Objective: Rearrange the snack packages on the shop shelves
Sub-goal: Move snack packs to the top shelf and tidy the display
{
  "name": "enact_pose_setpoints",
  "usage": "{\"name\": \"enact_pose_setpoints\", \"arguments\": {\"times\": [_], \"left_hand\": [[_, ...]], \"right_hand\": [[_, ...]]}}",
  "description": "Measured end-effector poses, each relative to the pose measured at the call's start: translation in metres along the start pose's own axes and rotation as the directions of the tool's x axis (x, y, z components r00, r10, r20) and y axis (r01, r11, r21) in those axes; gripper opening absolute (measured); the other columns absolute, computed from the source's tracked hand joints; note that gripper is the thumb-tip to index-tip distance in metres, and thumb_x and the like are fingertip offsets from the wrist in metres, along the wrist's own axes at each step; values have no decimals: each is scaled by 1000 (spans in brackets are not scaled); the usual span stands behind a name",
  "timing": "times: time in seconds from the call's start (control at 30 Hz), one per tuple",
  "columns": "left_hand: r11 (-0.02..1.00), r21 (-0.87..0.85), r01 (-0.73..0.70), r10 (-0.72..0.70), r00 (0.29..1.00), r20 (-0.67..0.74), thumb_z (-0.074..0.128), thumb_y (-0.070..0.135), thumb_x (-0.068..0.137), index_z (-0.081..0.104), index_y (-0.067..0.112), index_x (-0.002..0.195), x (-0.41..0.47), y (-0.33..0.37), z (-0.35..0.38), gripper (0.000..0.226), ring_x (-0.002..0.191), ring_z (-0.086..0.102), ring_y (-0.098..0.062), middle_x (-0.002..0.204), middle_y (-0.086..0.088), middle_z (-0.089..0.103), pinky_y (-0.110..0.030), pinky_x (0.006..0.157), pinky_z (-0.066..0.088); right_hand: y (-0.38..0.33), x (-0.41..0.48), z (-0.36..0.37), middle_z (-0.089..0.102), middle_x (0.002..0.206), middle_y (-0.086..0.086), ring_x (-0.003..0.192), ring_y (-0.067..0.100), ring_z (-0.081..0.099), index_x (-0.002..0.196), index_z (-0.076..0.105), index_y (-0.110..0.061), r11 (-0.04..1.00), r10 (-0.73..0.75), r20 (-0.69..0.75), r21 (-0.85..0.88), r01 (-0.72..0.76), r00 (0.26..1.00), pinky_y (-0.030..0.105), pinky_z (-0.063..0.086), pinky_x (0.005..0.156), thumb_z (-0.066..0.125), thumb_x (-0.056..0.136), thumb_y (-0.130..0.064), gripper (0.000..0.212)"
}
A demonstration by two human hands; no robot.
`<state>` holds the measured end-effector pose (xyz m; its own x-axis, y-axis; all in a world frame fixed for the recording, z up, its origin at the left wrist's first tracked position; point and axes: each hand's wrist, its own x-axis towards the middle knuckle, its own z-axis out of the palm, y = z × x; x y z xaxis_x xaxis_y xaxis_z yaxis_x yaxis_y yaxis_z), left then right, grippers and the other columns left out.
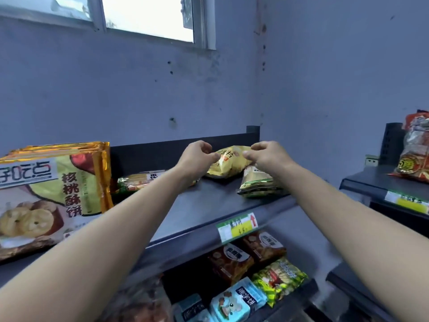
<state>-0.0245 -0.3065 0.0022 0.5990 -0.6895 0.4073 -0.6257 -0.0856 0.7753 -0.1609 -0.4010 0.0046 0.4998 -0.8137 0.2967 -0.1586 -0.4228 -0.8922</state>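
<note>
Both hands up: left hand and right hand pinch one yellow chip bag, far on the top shelf; one green packet right, perhaps touching it.

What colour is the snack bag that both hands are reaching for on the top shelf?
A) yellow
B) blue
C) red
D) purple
A: the left hand and the right hand come in from either side of a yellow snack bag lying at the back of the top shelf, fingertips at its upper edge.
</note>
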Motion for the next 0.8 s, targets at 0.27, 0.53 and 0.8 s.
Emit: {"name": "enact_pose_setpoints", "arguments": {"times": [0.27, 0.53, 0.8], "left_hand": [[958, 244, 150, -164, 986, 36, 53, 33, 94, 41, 3, 137, 96, -16, 39, 54, 121, 51, -25, 137, -11, 50, -32, 92, 44], [888, 320, 331, -404, 894, 196, 38, 49, 97, 58, 2, 111, 143, -44, 53, 53, 82, 63, -25, 95, -9, 63, -31, 67, 50], [901, 156, 405, -428, 888, 168, 47, 46, 94, 58, 6, 97, 149, -44, 57, 42, 63, 59, -22, 78, -8, 61, -28, 53, 47]], "right_hand": [[10, 88, -2, 59, 96, 15, 87, 23, 60, 82, 58, -5, 940, 256, 236, 166, -299, 937, 35, 52, 93, 67, 87, -11, 11], [30, 139, 20, 53, 125, 19, 110, 33, 59, 108, 57, -8, 839, 422, 401, 166, -518, 813, 40, 55, 72, 68, 85, -18, 27], [23, 143, 26, 53, 118, 20, 108, 37, 59, 95, 49, -3, 786, 437, 437, 238, -570, 786, 55, 52, 84, 65, 87, -16, 22]]}}
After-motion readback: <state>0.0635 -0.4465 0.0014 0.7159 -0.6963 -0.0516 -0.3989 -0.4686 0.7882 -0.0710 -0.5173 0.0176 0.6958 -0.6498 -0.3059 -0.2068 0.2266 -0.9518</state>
